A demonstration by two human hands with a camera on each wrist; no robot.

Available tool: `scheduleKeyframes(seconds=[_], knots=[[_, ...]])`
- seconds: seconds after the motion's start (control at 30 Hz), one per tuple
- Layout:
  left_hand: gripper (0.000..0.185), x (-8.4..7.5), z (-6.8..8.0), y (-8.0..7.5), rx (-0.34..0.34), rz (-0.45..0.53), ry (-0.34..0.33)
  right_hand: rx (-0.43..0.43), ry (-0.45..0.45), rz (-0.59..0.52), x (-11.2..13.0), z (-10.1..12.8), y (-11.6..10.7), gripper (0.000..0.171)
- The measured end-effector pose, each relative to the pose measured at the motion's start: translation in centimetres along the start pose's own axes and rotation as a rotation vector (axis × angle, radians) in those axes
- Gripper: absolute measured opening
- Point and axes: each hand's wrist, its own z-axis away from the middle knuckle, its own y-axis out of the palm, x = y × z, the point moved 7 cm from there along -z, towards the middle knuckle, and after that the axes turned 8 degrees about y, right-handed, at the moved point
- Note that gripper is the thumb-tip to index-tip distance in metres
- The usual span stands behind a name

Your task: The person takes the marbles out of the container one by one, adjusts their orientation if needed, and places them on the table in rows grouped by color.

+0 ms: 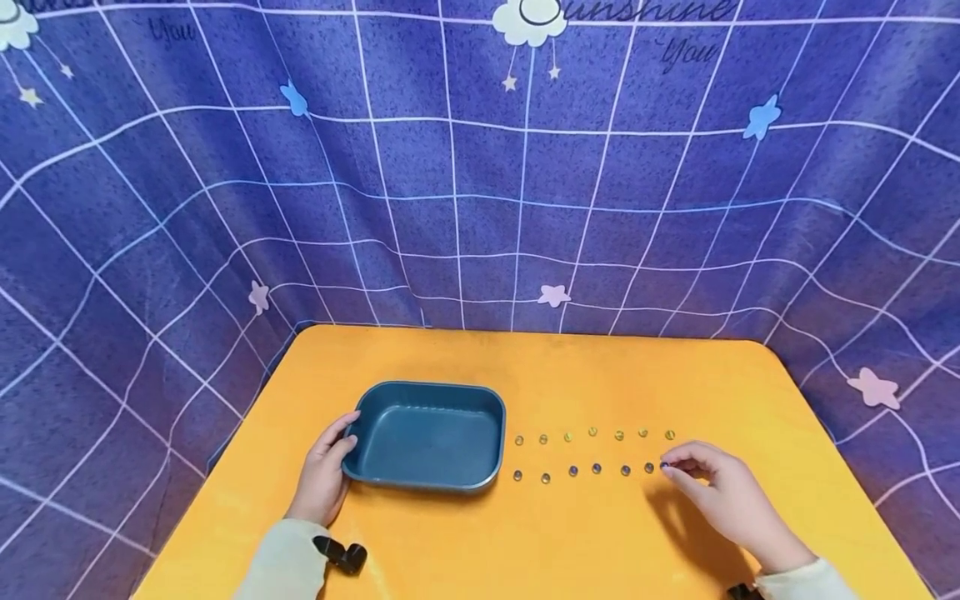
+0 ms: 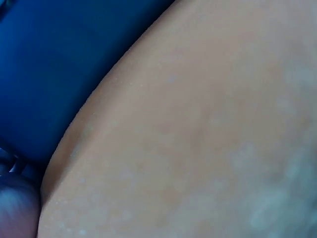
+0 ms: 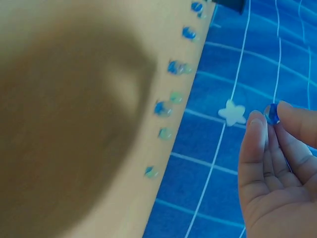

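Note:
A dark blue-green rectangular baking dish (image 1: 427,446) stands on the table, and nothing lies inside it. My left hand (image 1: 321,475) grips its left wall, with the thumb over the rim; the left wrist view is mostly filled by blurred skin beside the dish's blue surface (image 2: 59,64). Between thumb and fingertips, my right hand (image 1: 723,500) pinches a blue glass marble (image 3: 271,114) at the right end of the nearer row. Two rows of small glass marbles run to the right of the dish: yellowish ones (image 1: 618,435) farther away, mostly bluish ones (image 1: 596,468) nearer.
The yellow-orange table (image 1: 465,550) has rounded far corners. Behind it and along both sides hangs a blue-purple curtain (image 1: 480,225) with a white grid and stars. A black strap piece (image 1: 341,554) sits on the left sleeve.

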Motion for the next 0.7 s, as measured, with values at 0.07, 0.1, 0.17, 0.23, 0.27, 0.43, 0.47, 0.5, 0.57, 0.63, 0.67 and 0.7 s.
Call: scheduleKeyframes(seconds=[0.07,0.1,0.17,0.23,0.27,0.43,0.47,0.5,0.57,0.63,0.67,0.7], knots=[[0.048,0.1,0.1,-0.1,-0.004,0.0,0.0,-0.015,0.015,0.003,-0.5,0.2,-0.3,0.02],[0.048,0.1,0.1,-0.1,-0.004,-0.001,0.0,-0.02,0.029,0.009,-0.8,0.3,-0.4,0.018],[0.049,0.1,0.2,-0.2,-0.004,0.001,0.002,-0.027,0.079,0.029,-1.5,0.3,-0.5,0.016],[0.049,0.1,0.2,-0.1,-0.005,0.002,0.003,-0.029,0.136,0.049,-2.2,0.3,-0.6,0.013],[0.049,0.0,0.1,-0.1,-0.005,0.003,0.004,-0.029,0.167,0.059,-2.6,0.3,-0.6,0.011],[0.049,-0.1,0.0,0.0,-0.006,0.003,0.005,0.004,0.275,0.099,-4.3,0.3,-0.5,0.009],[0.049,-0.1,0.0,0.1,-0.004,0.002,0.003,0.017,0.289,0.108,-4.6,0.3,-0.4,0.009],[0.049,-0.1,0.0,0.1,-0.003,0.003,0.0,0.031,0.301,0.114,-4.9,0.3,-0.3,0.009],[0.049,0.0,0.0,0.2,-0.003,0.007,-0.004,0.067,0.325,0.124,-5.3,0.2,0.0,0.008],[0.049,0.0,-0.1,0.2,-0.007,0.012,-0.004,0.11,0.341,0.122,-5.7,0.0,0.4,0.008],[0.049,0.0,-0.1,0.2,-0.008,0.012,-0.005,0.128,0.349,0.126,-5.8,-0.1,0.6,0.007],[0.048,0.0,-0.1,0.2,-0.011,0.014,-0.004,0.142,0.354,0.134,-5.9,-0.3,0.8,0.007]])
